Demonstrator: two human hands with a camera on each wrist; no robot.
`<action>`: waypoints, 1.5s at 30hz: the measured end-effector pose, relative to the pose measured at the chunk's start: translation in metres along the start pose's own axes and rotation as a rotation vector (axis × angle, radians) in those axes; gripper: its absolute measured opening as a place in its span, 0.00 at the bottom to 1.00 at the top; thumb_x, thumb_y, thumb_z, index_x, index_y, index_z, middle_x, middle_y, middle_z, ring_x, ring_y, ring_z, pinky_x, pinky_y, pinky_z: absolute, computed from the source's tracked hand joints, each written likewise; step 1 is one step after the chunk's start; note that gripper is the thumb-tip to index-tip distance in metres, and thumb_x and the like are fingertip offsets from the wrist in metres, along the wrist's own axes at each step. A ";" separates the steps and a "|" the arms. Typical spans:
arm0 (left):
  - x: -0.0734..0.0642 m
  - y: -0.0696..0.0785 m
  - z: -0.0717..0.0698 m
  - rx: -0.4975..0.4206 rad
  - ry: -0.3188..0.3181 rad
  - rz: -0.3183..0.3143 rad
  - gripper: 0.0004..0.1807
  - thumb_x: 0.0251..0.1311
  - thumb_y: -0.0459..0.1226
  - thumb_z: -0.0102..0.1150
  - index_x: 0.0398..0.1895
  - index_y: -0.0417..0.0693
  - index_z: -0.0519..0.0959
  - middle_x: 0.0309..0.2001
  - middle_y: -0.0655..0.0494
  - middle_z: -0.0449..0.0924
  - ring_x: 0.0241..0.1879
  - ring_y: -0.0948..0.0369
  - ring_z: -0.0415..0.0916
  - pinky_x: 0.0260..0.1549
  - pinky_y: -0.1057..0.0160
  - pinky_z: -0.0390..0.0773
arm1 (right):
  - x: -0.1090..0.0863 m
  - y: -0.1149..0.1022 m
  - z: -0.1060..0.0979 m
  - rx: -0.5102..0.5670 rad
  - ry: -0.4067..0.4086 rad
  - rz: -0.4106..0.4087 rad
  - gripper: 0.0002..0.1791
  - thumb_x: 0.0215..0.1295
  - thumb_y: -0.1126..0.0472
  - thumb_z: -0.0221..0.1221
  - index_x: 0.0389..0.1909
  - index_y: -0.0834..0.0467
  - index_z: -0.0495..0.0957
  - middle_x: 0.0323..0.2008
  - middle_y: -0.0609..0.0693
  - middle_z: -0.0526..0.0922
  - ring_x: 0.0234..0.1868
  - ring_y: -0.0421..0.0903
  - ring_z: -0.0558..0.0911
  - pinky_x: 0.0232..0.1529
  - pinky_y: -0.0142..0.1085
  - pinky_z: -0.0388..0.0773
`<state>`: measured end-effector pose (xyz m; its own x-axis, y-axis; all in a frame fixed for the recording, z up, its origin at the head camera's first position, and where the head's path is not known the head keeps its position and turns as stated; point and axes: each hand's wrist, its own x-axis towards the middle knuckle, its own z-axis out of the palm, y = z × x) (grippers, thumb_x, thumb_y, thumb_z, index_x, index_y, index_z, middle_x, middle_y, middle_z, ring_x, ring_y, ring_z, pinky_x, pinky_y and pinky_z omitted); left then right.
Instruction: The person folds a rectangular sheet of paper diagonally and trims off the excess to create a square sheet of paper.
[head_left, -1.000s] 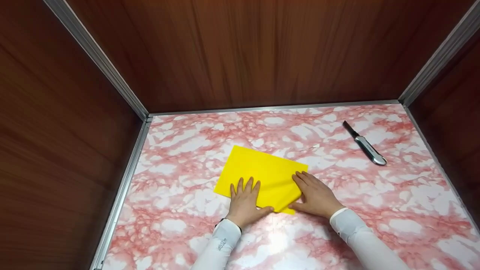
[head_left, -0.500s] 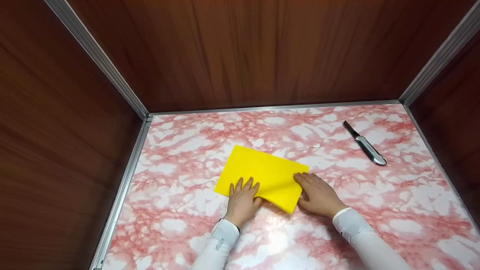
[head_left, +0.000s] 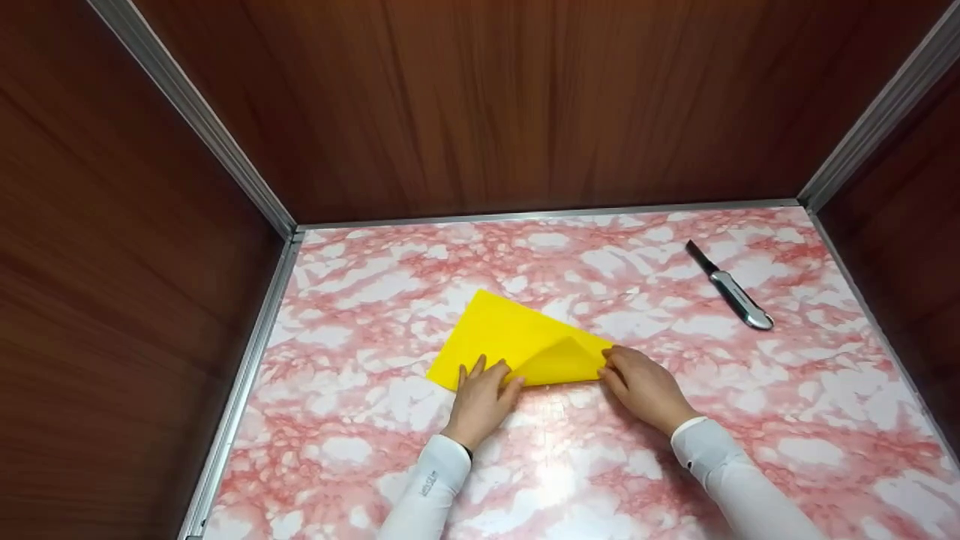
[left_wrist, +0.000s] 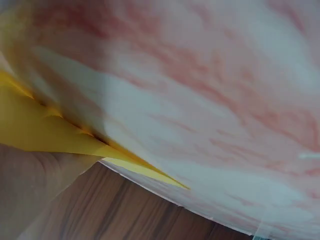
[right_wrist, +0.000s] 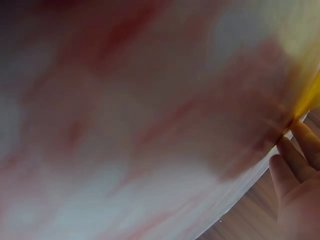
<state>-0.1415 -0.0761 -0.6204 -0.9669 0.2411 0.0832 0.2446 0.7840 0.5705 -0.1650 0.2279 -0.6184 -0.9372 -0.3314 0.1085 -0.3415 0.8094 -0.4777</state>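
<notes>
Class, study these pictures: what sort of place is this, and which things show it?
Probably an enclosed craft workstation: wood-grain panels with metal edging surround a marbled tabletop bearing a yellow sheet and what looks like a utility knife.

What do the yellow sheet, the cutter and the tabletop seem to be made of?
Sheet: probably paper, smooth and fairly matte; it looks thin and bends in a soft curve.
Cutter: silvery handle with a sheen, metal or coated plastic, I can't tell; the dark blade is probably steel.
Tabletop: glossy, with bright glare; likely printed film or laminate, its marbling perhaps only a pattern.
</notes>
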 end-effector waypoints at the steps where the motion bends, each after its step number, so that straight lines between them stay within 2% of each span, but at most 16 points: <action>1: 0.000 0.000 -0.001 -0.018 -0.014 0.000 0.18 0.76 0.55 0.50 0.45 0.54 0.81 0.64 0.48 0.79 0.73 0.40 0.61 0.69 0.28 0.47 | 0.000 -0.001 -0.001 0.000 0.003 0.002 0.09 0.75 0.52 0.60 0.41 0.54 0.79 0.57 0.56 0.82 0.61 0.57 0.78 0.61 0.56 0.74; 5: 0.000 -0.002 -0.004 -0.030 -0.045 0.003 0.18 0.78 0.52 0.48 0.50 0.50 0.82 0.65 0.47 0.78 0.74 0.42 0.60 0.70 0.30 0.45 | 0.001 -0.002 -0.002 -0.018 0.009 0.015 0.11 0.75 0.50 0.59 0.42 0.54 0.79 0.48 0.53 0.83 0.52 0.53 0.81 0.54 0.53 0.78; 7: 0.000 -0.002 -0.004 -0.025 -0.033 -0.008 0.18 0.79 0.50 0.47 0.50 0.49 0.82 0.65 0.49 0.78 0.74 0.43 0.61 0.71 0.32 0.47 | 0.001 -0.002 -0.002 -0.018 0.012 0.024 0.11 0.75 0.49 0.59 0.41 0.53 0.79 0.42 0.50 0.82 0.46 0.51 0.81 0.49 0.51 0.79; 10: 0.002 -0.003 -0.003 -0.017 0.013 -0.024 0.16 0.80 0.48 0.46 0.44 0.50 0.80 0.60 0.50 0.82 0.71 0.45 0.66 0.71 0.33 0.51 | 0.001 -0.001 -0.002 -0.003 0.017 0.042 0.11 0.75 0.49 0.60 0.42 0.53 0.80 0.39 0.49 0.81 0.42 0.49 0.79 0.46 0.50 0.78; 12: 0.003 -0.004 -0.002 -0.029 0.054 -0.039 0.15 0.80 0.46 0.46 0.39 0.50 0.79 0.50 0.52 0.85 0.63 0.49 0.75 0.70 0.34 0.54 | 0.000 0.000 -0.003 0.005 0.019 0.054 0.12 0.75 0.50 0.60 0.46 0.55 0.81 0.42 0.50 0.83 0.45 0.50 0.81 0.50 0.52 0.78; 14: 0.004 -0.006 -0.001 -0.031 0.081 -0.053 0.15 0.80 0.46 0.46 0.34 0.51 0.75 0.36 0.55 0.82 0.50 0.52 0.80 0.69 0.35 0.57 | 0.000 0.000 -0.003 0.002 0.027 0.063 0.13 0.75 0.52 0.60 0.50 0.56 0.82 0.44 0.51 0.84 0.47 0.52 0.82 0.52 0.53 0.78; 17: 0.005 -0.007 -0.001 -0.033 0.109 -0.079 0.15 0.80 0.45 0.46 0.32 0.51 0.72 0.23 0.61 0.68 0.34 0.54 0.78 0.68 0.37 0.61 | 0.001 0.000 -0.004 -0.005 0.034 0.082 0.13 0.75 0.53 0.60 0.51 0.56 0.83 0.45 0.51 0.86 0.48 0.53 0.83 0.53 0.55 0.78; 19: 0.005 -0.007 -0.001 -0.028 0.121 -0.098 0.15 0.80 0.45 0.46 0.34 0.50 0.73 0.22 0.60 0.67 0.32 0.53 0.77 0.66 0.41 0.66 | 0.000 0.000 -0.005 -0.008 0.044 0.093 0.12 0.74 0.54 0.60 0.50 0.56 0.84 0.44 0.51 0.86 0.46 0.53 0.83 0.51 0.55 0.79; 22: 0.006 -0.006 0.000 -0.012 0.166 -0.107 0.13 0.79 0.44 0.49 0.40 0.45 0.76 0.25 0.57 0.73 0.33 0.51 0.78 0.53 0.48 0.76 | 0.000 -0.001 -0.005 -0.003 0.046 0.109 0.11 0.74 0.55 0.61 0.50 0.56 0.83 0.43 0.52 0.86 0.44 0.53 0.84 0.50 0.55 0.79; 25: 0.007 -0.004 0.002 0.034 0.205 -0.087 0.13 0.77 0.42 0.53 0.52 0.42 0.77 0.36 0.51 0.82 0.39 0.50 0.79 0.44 0.52 0.78 | 0.000 -0.001 -0.005 -0.005 0.054 0.120 0.11 0.74 0.56 0.61 0.50 0.56 0.84 0.43 0.52 0.87 0.44 0.53 0.84 0.50 0.55 0.79; 28: 0.010 -0.003 0.006 0.128 0.211 -0.033 0.20 0.76 0.39 0.56 0.66 0.43 0.73 0.50 0.46 0.81 0.48 0.50 0.79 0.50 0.52 0.78 | 0.000 -0.002 -0.004 -0.012 0.058 0.121 0.11 0.73 0.56 0.61 0.49 0.57 0.84 0.42 0.52 0.86 0.43 0.53 0.83 0.50 0.54 0.79; 30: 0.011 -0.003 0.009 0.202 0.200 0.004 0.24 0.75 0.36 0.56 0.71 0.46 0.71 0.57 0.44 0.77 0.53 0.49 0.78 0.55 0.51 0.77 | 0.001 -0.002 -0.003 -0.014 0.058 0.116 0.10 0.72 0.57 0.62 0.48 0.58 0.85 0.42 0.52 0.86 0.43 0.53 0.82 0.51 0.53 0.79; 35: 0.011 -0.001 0.013 0.356 0.152 0.045 0.22 0.71 0.30 0.58 0.66 0.51 0.79 0.60 0.43 0.76 0.56 0.45 0.76 0.58 0.44 0.74 | -0.001 -0.002 -0.001 -0.005 0.050 0.111 0.13 0.70 0.59 0.63 0.51 0.60 0.84 0.43 0.53 0.86 0.43 0.53 0.81 0.52 0.52 0.79; 39: 0.009 0.000 0.014 0.360 0.098 0.025 0.18 0.77 0.44 0.54 0.64 0.52 0.81 0.61 0.45 0.78 0.58 0.44 0.74 0.62 0.38 0.69 | -0.004 -0.005 -0.003 -0.011 0.048 0.113 0.13 0.70 0.58 0.62 0.51 0.58 0.84 0.41 0.51 0.86 0.40 0.50 0.82 0.48 0.52 0.81; 42: 0.007 0.001 0.014 0.319 0.061 0.004 0.29 0.75 0.58 0.48 0.67 0.53 0.79 0.63 0.46 0.76 0.61 0.44 0.71 0.65 0.35 0.63 | -0.006 -0.008 -0.006 -0.022 0.044 0.114 0.10 0.71 0.53 0.62 0.43 0.54 0.86 0.35 0.46 0.85 0.35 0.46 0.81 0.42 0.49 0.81; 45: 0.006 0.002 0.014 0.315 0.033 -0.001 0.36 0.72 0.65 0.46 0.70 0.52 0.76 0.66 0.45 0.74 0.63 0.43 0.69 0.67 0.35 0.60 | -0.007 -0.011 -0.007 -0.041 0.032 0.116 0.12 0.70 0.46 0.63 0.37 0.51 0.85 0.29 0.42 0.81 0.29 0.43 0.77 0.37 0.45 0.79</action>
<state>-0.1461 -0.0655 -0.6303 -0.9677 0.2260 0.1120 0.2493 0.9241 0.2895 -0.1553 0.2253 -0.6076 -0.9723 -0.2188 0.0826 -0.2322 0.8611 -0.4523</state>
